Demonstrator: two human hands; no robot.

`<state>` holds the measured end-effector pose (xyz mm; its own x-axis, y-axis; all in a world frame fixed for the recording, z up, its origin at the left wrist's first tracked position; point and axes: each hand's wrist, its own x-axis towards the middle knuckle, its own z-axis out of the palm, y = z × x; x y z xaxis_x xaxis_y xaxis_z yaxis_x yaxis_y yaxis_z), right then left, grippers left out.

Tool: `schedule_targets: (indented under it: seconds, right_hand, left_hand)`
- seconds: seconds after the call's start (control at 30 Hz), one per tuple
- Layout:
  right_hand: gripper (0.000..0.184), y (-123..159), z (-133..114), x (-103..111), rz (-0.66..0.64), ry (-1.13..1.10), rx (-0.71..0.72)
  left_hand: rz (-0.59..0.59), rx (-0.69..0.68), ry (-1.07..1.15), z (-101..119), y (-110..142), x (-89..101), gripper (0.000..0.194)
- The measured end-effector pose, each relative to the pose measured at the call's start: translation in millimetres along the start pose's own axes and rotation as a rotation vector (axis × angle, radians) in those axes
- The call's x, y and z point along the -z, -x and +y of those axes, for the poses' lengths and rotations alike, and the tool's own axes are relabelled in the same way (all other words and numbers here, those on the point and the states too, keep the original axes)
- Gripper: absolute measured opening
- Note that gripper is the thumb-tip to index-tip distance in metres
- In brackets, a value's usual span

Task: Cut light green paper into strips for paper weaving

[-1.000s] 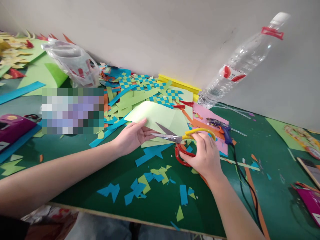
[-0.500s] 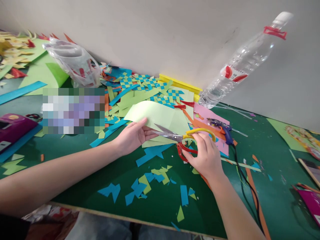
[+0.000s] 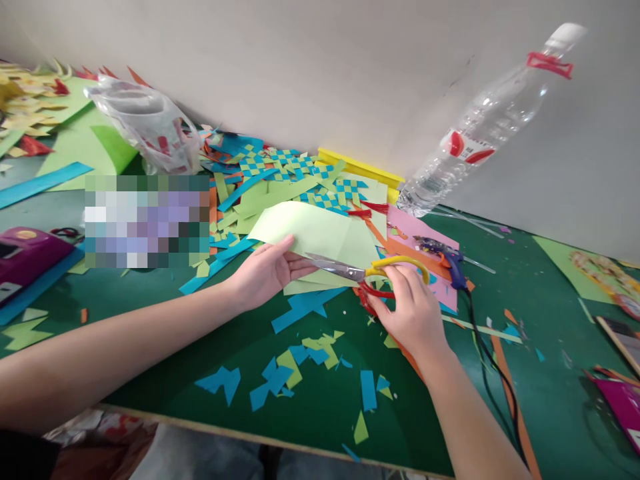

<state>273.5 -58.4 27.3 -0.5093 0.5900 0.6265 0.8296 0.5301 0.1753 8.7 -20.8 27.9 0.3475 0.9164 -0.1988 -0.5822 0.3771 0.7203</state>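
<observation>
Between the thumb and fingers of my left hand (image 3: 267, 272) is a pale green sheet of paper (image 3: 320, 227), its left part bowed upward. My right hand (image 3: 413, 307) grips a pair of scissors (image 3: 345, 269) with one yellow and one red handle. The blades are closed together and lie along the sheet's near edge, their tips close to my left fingertips. Below the hands, several blue and green paper scraps (image 3: 277, 377) are scattered over the green tabletop (image 3: 200, 413).
Woven blue-and-green paper pieces (image 3: 280, 163) and strips are heaped behind the sheet. A tilted plastic bottle (image 3: 470, 133) stands by the wall. To the right lies a blue glue gun (image 3: 453, 267) with a black cord. A plastic-bagged cup (image 3: 150, 127) is at the back left.
The scissor blades have come together, and the red handle has moved up toward the yellow one. My left hand and the sheet have stayed nearly in place.
</observation>
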Motion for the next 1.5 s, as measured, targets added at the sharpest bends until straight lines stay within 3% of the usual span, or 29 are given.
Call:
schedule_targets:
  seconds: [0.2,0.37,0.63,0.83,1.03,1.5]
  right_hand:
    - [0.038,1.6,0.9,-2.4,0.002,0.026,0.009]
    - [0.04,3.2,1.3,-4.5,0.016,-0.017,-0.024]
    - [0.043,3.1,4.1,-6.5,0.108,-0.153,-0.358]
    - [0.037,14.3,16.0,-20.0,-0.095,-0.167,-0.604]
    - [0.038,15.0,15.1,-20.3,-0.235,-0.225,-0.612]
    - [0.04,16.1,18.0,-21.9,-0.183,-0.389,-0.632]
  left_hand:
    - [-0.009,-0.01,0.001,-0.3,-0.2,-0.2,0.028]
    - [0.049,-0.031,0.007,0.5,-1.2,-0.1,0.024]
    - [0.113,-0.1,-0.03,-0.2,-4.4,1.3,0.019]
    - [0.1,-0.117,-0.062,-2.7,-4.8,1.9,0.018]
    - [0.089,-0.107,-0.07,-5.1,-5.0,3.9,0.022]
    - [0.061,-0.104,-0.117,-7.6,-1.5,0.8,0.03]
